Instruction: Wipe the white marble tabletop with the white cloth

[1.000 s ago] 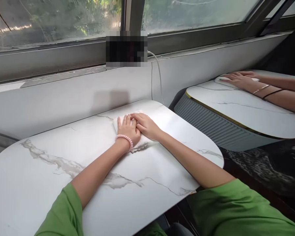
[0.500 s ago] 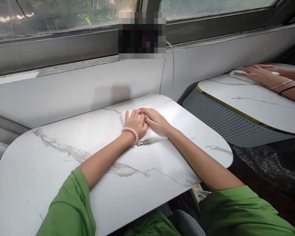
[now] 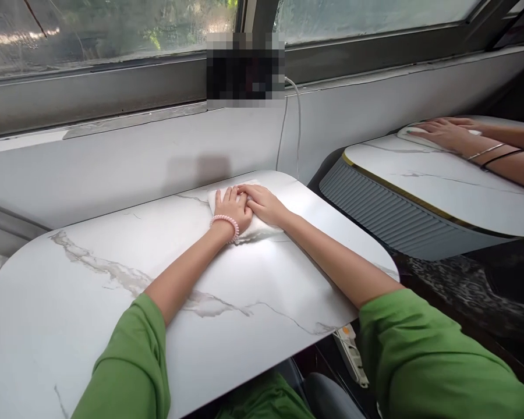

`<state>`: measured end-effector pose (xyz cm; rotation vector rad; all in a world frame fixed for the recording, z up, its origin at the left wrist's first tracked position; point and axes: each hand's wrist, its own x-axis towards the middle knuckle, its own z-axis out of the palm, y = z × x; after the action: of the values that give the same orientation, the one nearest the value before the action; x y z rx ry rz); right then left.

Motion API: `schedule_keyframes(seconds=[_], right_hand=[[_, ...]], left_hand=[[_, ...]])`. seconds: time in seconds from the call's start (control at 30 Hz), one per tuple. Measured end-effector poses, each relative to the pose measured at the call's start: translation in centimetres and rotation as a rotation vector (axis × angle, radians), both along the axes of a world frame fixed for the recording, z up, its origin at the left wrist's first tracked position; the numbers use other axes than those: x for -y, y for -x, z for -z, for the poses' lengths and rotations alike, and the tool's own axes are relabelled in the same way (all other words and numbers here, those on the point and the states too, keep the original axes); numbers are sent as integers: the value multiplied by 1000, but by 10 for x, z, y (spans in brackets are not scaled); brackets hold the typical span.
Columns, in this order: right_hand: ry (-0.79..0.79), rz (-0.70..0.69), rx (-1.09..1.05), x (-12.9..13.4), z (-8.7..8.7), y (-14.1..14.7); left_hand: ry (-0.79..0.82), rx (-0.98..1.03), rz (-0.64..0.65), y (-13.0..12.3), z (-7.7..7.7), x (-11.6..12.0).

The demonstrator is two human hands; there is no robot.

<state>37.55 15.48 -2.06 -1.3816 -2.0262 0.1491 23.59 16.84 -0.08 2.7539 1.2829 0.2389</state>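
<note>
While looking down over the whole setup, got mostly white table (image 3: 262,273): marble-look top, grey-brown veining. Saw cloudy windows (image 3: 109,35) from ten to one o'clock, plus a white wall (image 3: 126,157) below. Spotted a second table (image 3: 402,189) around three o'clock, similar pattern, gold edge band. Then green sleeves (image 3: 126,361) at eight and four o'clock.

Found the white cloth (image 3: 262,225) at roughly one o'clock on the nearer tabletop, under both hands. Could've rucked up or folded under pretty easily imo, given loose edges and palms bearing on the middle. Might also have meant fingertips bumping the wall, if shoved too far towards twelve. Looked soft, slightly crumpled, wavy along the near edge.

Had the left hand (image 3: 233,214) palm down, fingers a bit spread, and the right hand (image 3: 265,205) laid flat at its three o'clock side, fingers overlapping. Couldn't see any pinching. Noticed a co-worker's hands (image 3: 452,134) too, flat on another cloth (image 3: 406,135) near two o'clock. Smallest: a pink coiled bracelet (image 3: 227,219) round the left wrist.
</note>
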Motion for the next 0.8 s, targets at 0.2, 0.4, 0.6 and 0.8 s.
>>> schedule_keyframes(seconds=[0.2, 0.4, 0.6, 0.8], right_hand=[[-19, 39, 34, -58, 2, -21], [-10, 14, 82, -49, 4, -27], [17, -13, 72, 48, 7, -49], [60, 8, 58, 163, 5, -92]], left_hand=[[-54, 19, -23, -25, 4, -56], [-42, -3, -62, -31, 2, -41], [-17, -25, -20, -45, -1, 53], [4, -13, 97, -82, 1, 153]])
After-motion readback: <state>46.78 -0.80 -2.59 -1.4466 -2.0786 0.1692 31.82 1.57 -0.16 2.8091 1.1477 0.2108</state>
